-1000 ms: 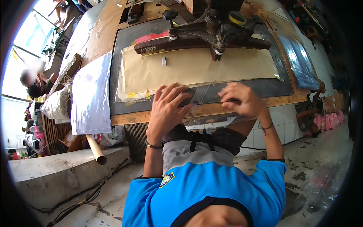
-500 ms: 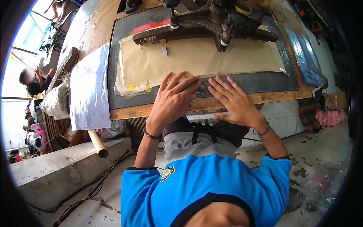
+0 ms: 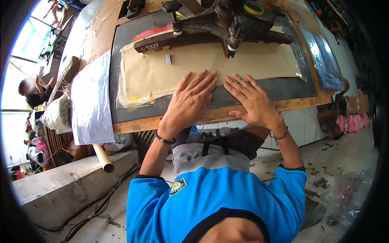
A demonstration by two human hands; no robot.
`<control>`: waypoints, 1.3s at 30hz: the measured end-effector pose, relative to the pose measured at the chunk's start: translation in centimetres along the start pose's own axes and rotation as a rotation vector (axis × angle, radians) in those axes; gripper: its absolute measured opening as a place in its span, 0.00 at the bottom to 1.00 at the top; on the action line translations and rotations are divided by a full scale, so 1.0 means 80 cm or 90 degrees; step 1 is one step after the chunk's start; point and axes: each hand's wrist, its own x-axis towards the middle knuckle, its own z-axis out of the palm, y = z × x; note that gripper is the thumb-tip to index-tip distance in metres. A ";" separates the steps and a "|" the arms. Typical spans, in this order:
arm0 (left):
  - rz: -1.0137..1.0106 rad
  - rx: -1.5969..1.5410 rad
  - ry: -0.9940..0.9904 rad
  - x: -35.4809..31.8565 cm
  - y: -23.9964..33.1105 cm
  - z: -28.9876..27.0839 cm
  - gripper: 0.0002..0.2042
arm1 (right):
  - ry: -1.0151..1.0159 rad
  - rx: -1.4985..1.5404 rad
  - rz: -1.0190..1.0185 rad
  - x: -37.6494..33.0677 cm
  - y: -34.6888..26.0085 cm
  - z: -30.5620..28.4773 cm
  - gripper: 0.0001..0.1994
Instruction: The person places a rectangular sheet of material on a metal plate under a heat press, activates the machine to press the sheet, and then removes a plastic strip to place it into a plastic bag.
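your left hand (image 3: 189,106) and right hand (image 3: 252,103) lie flat, fingers spread, grasping nothing, on the clear plastic sheet (image 3: 214,111) at centre frame. press evenly and smooth outward so it lies unwrinkled.

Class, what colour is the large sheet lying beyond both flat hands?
Tan sheet, clearest in the head view.

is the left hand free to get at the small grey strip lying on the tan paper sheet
Probably yes: the left hand lies flat and empty on the tan paper sheet, with only bare paper between it and the small grey strip.
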 end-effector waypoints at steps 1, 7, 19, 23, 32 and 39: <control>-0.019 0.003 -0.003 -0.002 0.002 -0.001 0.25 | -0.009 0.000 -0.001 -0.003 0.003 -0.001 0.42; -0.024 0.002 0.010 -0.003 -0.001 0.003 0.24 | -0.003 0.014 -0.019 -0.012 0.012 -0.010 0.39; -0.012 0.031 0.046 0.011 -0.001 0.009 0.25 | 0.056 0.017 -0.017 0.021 0.020 -0.001 0.34; -0.065 0.006 0.014 0.008 -0.001 0.006 0.25 | 0.025 0.033 -0.011 0.013 0.027 -0.006 0.33; -0.101 0.013 0.069 -0.005 0.004 0.004 0.24 | 0.131 -0.025 0.107 -0.024 0.050 -0.011 0.30; -0.169 0.023 0.148 -0.022 0.041 0.013 0.28 | 0.110 0.098 0.240 -0.035 0.011 -0.036 0.36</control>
